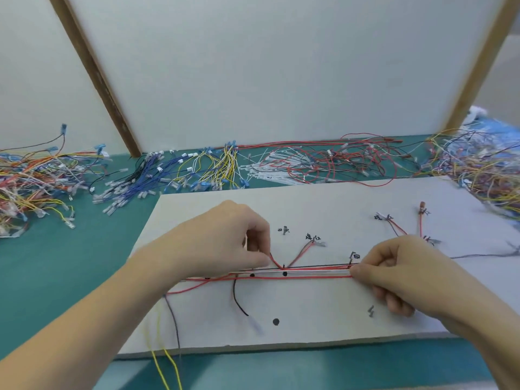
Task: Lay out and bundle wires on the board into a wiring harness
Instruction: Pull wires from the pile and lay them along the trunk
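Note:
A white board [323, 311] lies on the green table, marked with black dots and handwritten labels. A bundle of red, white and black wires [309, 273] runs left to right across its middle. My left hand [225, 237] pinches a red wire [274, 261] that curves up from the bundle near a pin. My right hand [399, 271] pinches the bundle's right end between thumb and fingers. Branches of red and black wire [302, 253] fan out toward labels further back. A black wire [239, 299] and yellow wires [163, 358] hang off toward the front.
Loose wire piles line the table behind the board: mixed colours at the left [33, 178], blue and yellow ones [180, 173] in the middle, white cable ties [270, 167], red wires [346, 159] and a tangled heap at the right [484, 167]. A white partition stands behind.

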